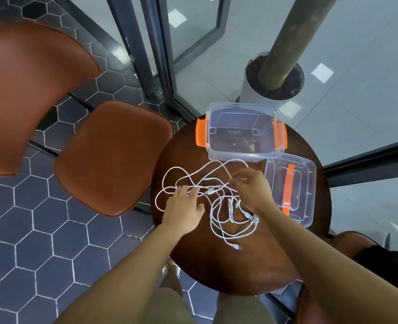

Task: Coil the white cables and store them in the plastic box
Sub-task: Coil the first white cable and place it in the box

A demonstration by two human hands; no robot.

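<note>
A loose tangle of white cables (pixel 219 213) lies spread over the middle of a small round dark wooden table (pixel 216 265). My left hand (pixel 183 206) rests on the tangle's left side, fingers over a strand. My right hand (pixel 251 185) pinches a strand on the tangle's right side, near the top. Behind the cables stands the clear plastic box (pixel 242 132) with orange latches, open and with no cables inside. Its clear lid (pixel 291 188) with an orange handle lies to the right, partly under my right wrist.
Two brown leather chairs (pixel 113 155) stand left of the table on the hexagon-tiled floor. A glass wall with dark frames runs behind. A white planter (pixel 272 85) with a trunk stands beyond the box. A dark bag (pixel 389 265) sits at the lower right.
</note>
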